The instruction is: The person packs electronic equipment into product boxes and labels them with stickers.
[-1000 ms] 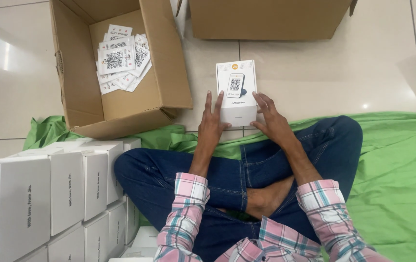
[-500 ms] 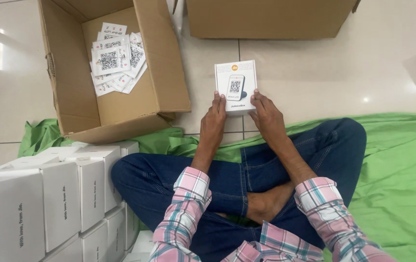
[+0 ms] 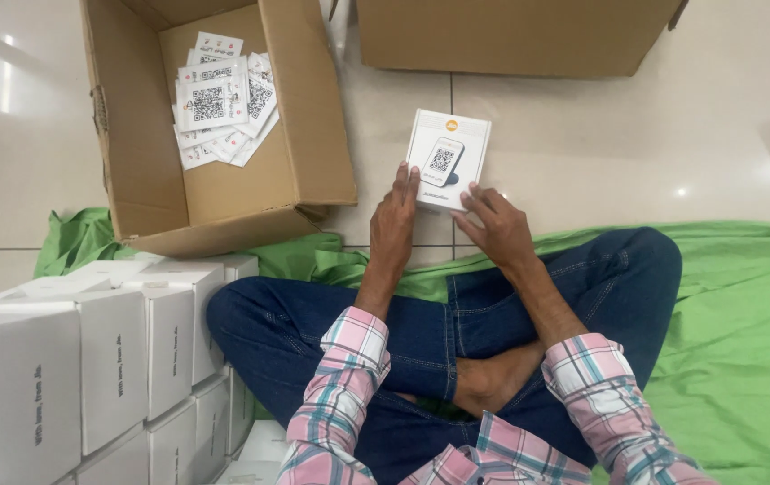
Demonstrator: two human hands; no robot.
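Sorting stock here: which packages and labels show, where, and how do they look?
Small white box: on the tiles, between left hand and right hand, phone picture on top.
White code-printed cards: heaped in open brown carton.
White boxes: stacked at left.
Second brown carton: top.

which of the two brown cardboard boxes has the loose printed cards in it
The open cardboard box at upper left, beside the person's left knee; loose cards lie inside it. The other cardboard box at top shows only its side.
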